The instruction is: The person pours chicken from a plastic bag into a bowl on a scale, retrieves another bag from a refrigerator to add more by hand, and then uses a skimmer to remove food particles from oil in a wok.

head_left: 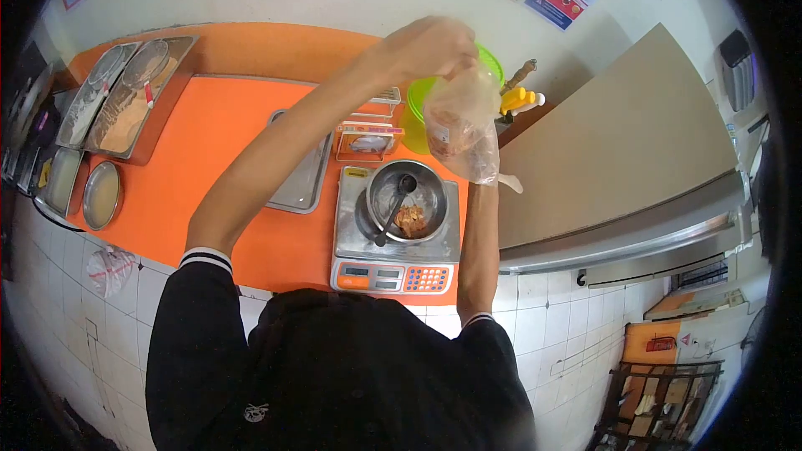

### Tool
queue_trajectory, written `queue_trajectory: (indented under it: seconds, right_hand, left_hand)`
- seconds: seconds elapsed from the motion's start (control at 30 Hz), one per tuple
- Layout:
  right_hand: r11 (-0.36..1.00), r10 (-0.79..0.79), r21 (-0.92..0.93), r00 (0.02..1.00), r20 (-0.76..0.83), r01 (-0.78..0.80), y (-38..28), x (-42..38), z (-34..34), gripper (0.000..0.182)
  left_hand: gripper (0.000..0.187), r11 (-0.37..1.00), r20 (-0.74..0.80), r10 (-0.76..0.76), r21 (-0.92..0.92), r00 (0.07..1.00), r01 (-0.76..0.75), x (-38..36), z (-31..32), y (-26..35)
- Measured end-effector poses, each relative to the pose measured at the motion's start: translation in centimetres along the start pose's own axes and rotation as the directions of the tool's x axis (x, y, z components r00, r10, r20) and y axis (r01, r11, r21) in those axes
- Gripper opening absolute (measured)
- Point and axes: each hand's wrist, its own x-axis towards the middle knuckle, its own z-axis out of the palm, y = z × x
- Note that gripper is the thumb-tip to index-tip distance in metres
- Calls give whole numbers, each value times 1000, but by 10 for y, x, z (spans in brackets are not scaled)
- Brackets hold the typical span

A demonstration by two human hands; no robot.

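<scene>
1. Now, left hand (439, 48) pinches the top of the plastic bag (461, 121); right hand mostly hidden behind, grip unclear.
2. It hangs before the green bucket (415, 100).
3. Probably light, limp, slippery; best held by the neck.

Bright, soft indoor light, faint shadow on the wall (401, 0), strong fisheye curvature, black corners

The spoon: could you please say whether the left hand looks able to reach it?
Probably not without letting go of the bag, which the left hand appears to grip; otherwise, nothing covers the spoon in the bowl.
</scene>
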Motion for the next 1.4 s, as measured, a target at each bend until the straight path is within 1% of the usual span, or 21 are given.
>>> queue_trajectory:
  seconds: [0.07, 0.17, 0.27, 0.37, 0.47, 0.57, 0.67, 0.77, 0.87, 0.97, 1.07, 1.17, 1.27, 1.37, 1.4]
  right_hand:
    - [1000, -7, -4, 1000, -5, 7, -2, -3, -1, 42]
    - [1000, -17, -9, 1000, -10, 17, -5, -6, -4, 42]
    - [1000, -23, -17, 1000, -16, 23, -8, -9, -5, 42]
    - [999, -17, -32, 1000, -21, 16, -10, -14, -5, 41]
    - [999, -11, -41, 1000, -15, 11, -11, -16, -2, 41]
    - [999, -26, -22, 1000, -16, 26, -12, -15, 1, 41]
    - [999, -35, 13, 999, -11, 35, -10, -10, 7, 40]
    - [998, -39, 56, 999, -10, 39, -3, -6, 15, 40]
    - [997, -33, 71, 999, -15, 34, 4, -2, 14, 40]
    - [998, -14, 55, 1000, -24, 15, 11, -1, 9, 39]
    - [1000, 10, 29, 999, -43, -9, 22, 1, -1, 39]
    - [999, 42, -10, 996, -77, -42, 35, -3, -14, 38]
    - [995, 80, -52, 989, -122, -87, 51, -11, -28, 38]
    - [988, 116, -87, 980, -163, -131, 65, -19, -41, 38]
    - [984, 127, -100, 976, -177, -147, 68, -23, -45, 38]
  left_hand:
    - [11, 1000, -52, 16, 11, 999, -16, 3, 1, 4]
    - [11, 992, -79, -115, -53, 990, 111, 1, 7, 5]
    - [11, 994, -115, -99, -60, 988, 93, 2, 11, 9]
    - [10, 998, -45, -32, -58, 998, 30, 11, 7, 22]
    - [10, 996, 2, 15, -83, 1000, -14, 12, 5, 16]
    - [11, 991, -134, 9, -132, 991, -26, 11, 3, 2]
    - [12, 975, -146, -150, -187, 978, 122, 13, -5, -1]
    - [16, 932, -50, -270, -265, 962, 248, 10, -2, -2]
    - [13, 955, -149, -244, -206, 958, 212, 5, -9, -8]
    - [14, 934, -171, -329, -206, 929, 293, 4, -11, -19]
    - [15, 951, -194, -295, -153, 936, 268, -1, -8, -22]
    - [16, 930, -207, -356, -171, 911, 325, -11, 0, -26]
    - [17, 897, -164, -426, -207, 890, 391, -22, 13, -26]
    - [17, 908, -164, -402, -194, 901, 370, -29, 24, -19]
    - [17, 891, -160, -438, -209, 885, 403, -30, 28, -18]
